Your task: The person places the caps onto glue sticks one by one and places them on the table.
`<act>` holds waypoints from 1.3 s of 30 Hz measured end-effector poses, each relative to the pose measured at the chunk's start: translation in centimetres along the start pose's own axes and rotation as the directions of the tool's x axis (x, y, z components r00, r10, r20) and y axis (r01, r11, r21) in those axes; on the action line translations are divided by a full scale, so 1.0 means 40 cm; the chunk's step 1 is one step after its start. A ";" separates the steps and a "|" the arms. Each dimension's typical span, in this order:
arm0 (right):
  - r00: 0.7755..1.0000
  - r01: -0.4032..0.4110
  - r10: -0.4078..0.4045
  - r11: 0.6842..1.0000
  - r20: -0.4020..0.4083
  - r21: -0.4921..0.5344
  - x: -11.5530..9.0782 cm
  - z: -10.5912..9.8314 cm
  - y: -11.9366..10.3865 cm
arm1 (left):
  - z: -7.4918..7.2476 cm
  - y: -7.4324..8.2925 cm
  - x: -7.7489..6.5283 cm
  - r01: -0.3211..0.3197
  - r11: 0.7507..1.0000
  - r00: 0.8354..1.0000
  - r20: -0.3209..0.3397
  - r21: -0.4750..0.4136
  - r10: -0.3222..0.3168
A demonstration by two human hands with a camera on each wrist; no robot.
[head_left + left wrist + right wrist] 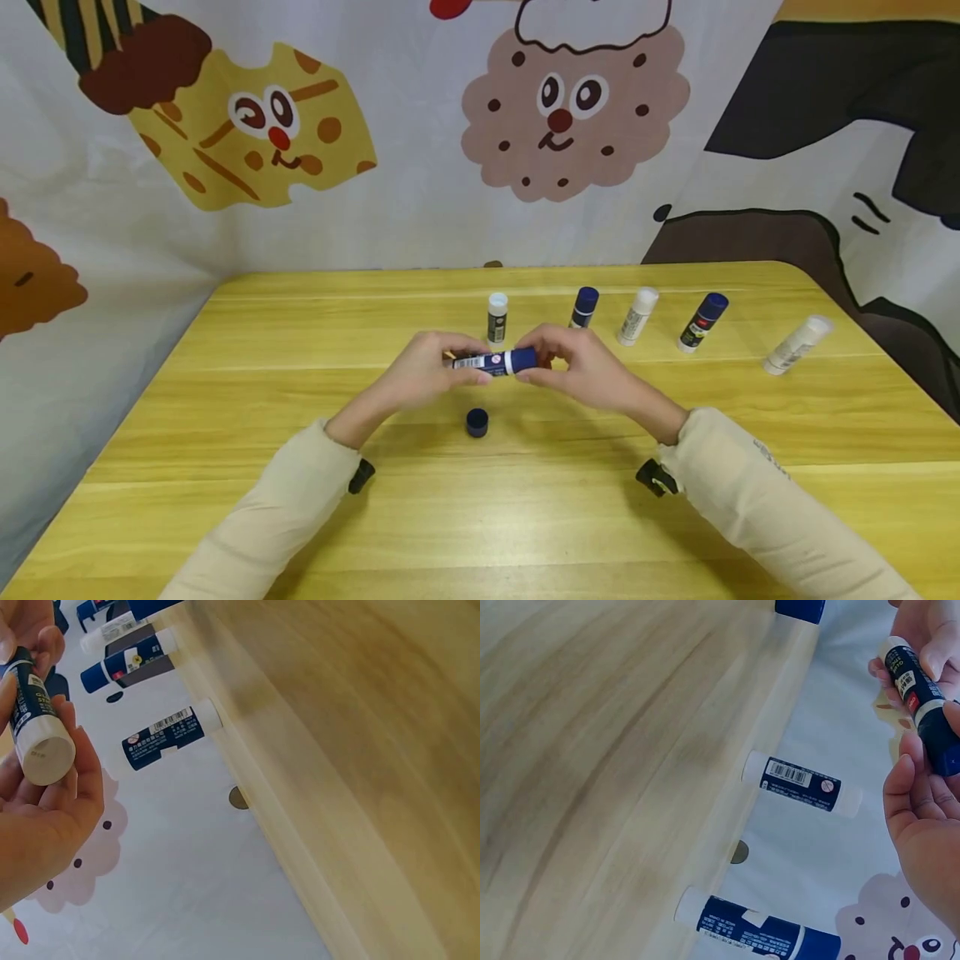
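Both hands hold one dark blue glue stick (491,363) sideways above the middle of the table. My left hand (422,368) grips its body near the white base (46,759), which faces the camera in the left wrist view. At the other end, my right hand (588,367) pinches the blue cap (939,742) with thumb and fingers. The cap sits on the stick against a white collar. Below the hands, a loose dark blue cap (477,422) lies on the table. Just behind them stands a glue stick with a white top (497,318) and no blue cap.
Across the back right of the wooden table (225,500) stand a blue-capped glue stick (585,307), partly behind the right hand, a white one (638,317), another blue-capped one (703,322) and a translucent white one (798,345). A cartoon-printed cloth (420,167) hangs behind the table.
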State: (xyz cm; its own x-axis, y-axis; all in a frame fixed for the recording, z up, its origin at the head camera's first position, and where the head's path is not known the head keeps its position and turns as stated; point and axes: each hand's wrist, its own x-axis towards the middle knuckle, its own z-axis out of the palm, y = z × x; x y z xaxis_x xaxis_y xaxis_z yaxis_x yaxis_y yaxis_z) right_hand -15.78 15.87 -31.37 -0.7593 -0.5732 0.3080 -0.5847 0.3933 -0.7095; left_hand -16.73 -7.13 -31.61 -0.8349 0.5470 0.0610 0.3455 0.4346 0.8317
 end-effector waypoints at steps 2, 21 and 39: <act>1.000 -0.021 0.021 1.000 -0.013 0.014 0.001 -0.004 -0.001 | 0.001 -0.001 0.003 -0.008 1.000 1.000 -0.005 -0.005 0.008; 0.962 -0.256 0.243 0.962 -0.128 -0.099 0.054 -0.124 0.010 | -0.040 -0.050 -0.010 0.011 1.000 0.990 -0.138 0.021 -0.008; 0.912 -0.408 0.388 0.886 -0.132 -0.219 0.121 -0.099 0.066 | -0.063 -0.076 -0.046 0.047 0.999 0.994 -0.098 0.028 -0.044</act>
State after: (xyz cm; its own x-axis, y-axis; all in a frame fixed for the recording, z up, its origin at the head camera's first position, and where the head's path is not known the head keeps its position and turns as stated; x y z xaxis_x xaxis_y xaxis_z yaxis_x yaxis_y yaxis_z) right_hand -22.15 16.98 -29.22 -0.9571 -0.2757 0.0895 -0.2706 0.7397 -0.6161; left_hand -17.33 -11.24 -32.87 -0.8873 0.4545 0.0780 0.3175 0.4794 0.8182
